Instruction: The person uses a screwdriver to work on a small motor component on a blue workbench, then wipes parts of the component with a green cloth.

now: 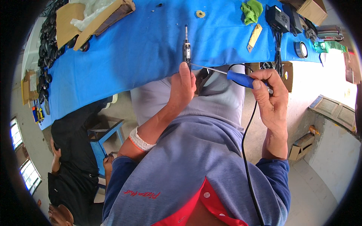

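My left hand (183, 83) is closed around the lower end of a slim black device with a thin silver shaft (187, 49), thumb on top. The device stands lengthwise over the blue cloth's near edge, its shaft pointing away from me; I cannot make out its exact kind. My right hand (272, 96) grips a blue-handled screwdriver (241, 78) between thumb and fingers. The screwdriver's steel blade reaches left to the device, just above my left thumb; whether its tip touches a screw is too small to tell.
Blue cloth (139, 49) covers the table. At far left lie an open cardboard box (102, 20) and a heap of black coiled parts (46, 56). A green rag (252, 11), black adapter (278, 18) and tape roll (301, 49) sit right. A black cable (244, 150) hangs before me. Another person (75, 158) sits left.
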`<act>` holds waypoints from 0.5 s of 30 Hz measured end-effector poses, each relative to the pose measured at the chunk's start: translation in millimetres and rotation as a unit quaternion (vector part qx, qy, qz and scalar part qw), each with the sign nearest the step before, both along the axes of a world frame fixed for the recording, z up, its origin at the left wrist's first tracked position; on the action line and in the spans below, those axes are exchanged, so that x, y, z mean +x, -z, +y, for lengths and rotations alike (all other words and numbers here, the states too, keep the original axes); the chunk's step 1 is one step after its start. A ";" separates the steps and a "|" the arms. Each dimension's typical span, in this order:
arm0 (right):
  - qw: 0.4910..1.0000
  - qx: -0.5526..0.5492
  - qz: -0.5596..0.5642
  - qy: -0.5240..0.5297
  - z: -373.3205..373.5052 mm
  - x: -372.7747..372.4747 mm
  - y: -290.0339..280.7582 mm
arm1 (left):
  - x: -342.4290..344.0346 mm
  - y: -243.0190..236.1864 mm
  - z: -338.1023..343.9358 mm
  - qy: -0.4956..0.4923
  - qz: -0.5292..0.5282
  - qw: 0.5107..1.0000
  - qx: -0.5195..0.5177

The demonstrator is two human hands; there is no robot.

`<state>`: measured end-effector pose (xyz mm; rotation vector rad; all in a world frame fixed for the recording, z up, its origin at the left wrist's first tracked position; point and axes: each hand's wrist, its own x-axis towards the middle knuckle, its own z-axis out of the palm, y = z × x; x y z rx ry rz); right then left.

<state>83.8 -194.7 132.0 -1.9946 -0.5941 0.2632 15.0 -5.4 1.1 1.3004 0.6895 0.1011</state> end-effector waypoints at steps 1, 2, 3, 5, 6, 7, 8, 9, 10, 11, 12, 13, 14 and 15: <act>1.000 0.008 0.013 0.005 1.3 -0.5 -1.2 | -0.4 -0.9 0.8 0.005 0.006 1.000 -0.017; 0.999 0.016 0.026 0.010 3.4 -1.4 -3.8 | -1.0 -2.5 1.9 0.010 0.011 0.999 -0.034; 0.999 0.023 0.039 0.015 4.8 -2.0 -6.2 | -1.1 -3.3 2.4 0.015 0.016 0.998 -0.051; 0.997 0.030 0.067 0.001 5.6 -3.5 -9.7 | -1.6 -1.3 2.5 0.015 0.009 0.999 -0.031; 0.996 0.032 0.081 -0.005 5.7 -3.8 -10.9 | -1.5 -0.9 2.4 0.016 0.006 1.000 -0.021; 0.998 0.035 0.044 -0.011 5.0 -2.9 -6.8 | -1.5 -1.6 2.7 0.022 0.008 0.999 -0.027; 0.999 0.038 0.007 -0.016 3.8 -1.5 1.0 | -1.8 -2.5 3.2 0.027 0.009 0.999 -0.033; 0.998 0.041 -0.030 -0.022 3.6 -0.9 5.9 | -2.5 -2.3 3.8 0.031 0.012 0.999 -0.040; 0.999 0.044 0.008 0.003 4.4 -2.6 3.9 | -2.6 -1.4 3.8 0.031 0.007 0.999 -0.034; 0.997 0.046 0.046 0.029 5.7 -5.7 -0.1 | -2.5 -0.2 3.5 0.031 0.003 0.999 -0.029; 0.994 0.049 0.084 0.055 6.1 -7.4 -2.6 | -2.3 0.6 3.2 0.032 -0.001 0.999 -0.023; 0.994 0.057 0.088 0.042 4.6 -7.1 -0.5 | -2.3 1.2 3.3 0.034 -0.002 0.999 -0.026; 0.992 0.043 0.113 0.045 2.8 -6.7 -2.0 | -2.3 1.7 3.5 0.035 -0.003 0.999 -0.028; 0.989 0.029 0.136 0.047 1.2 -5.9 -4.9 | -2.2 2.0 3.6 0.036 -0.004 0.999 -0.030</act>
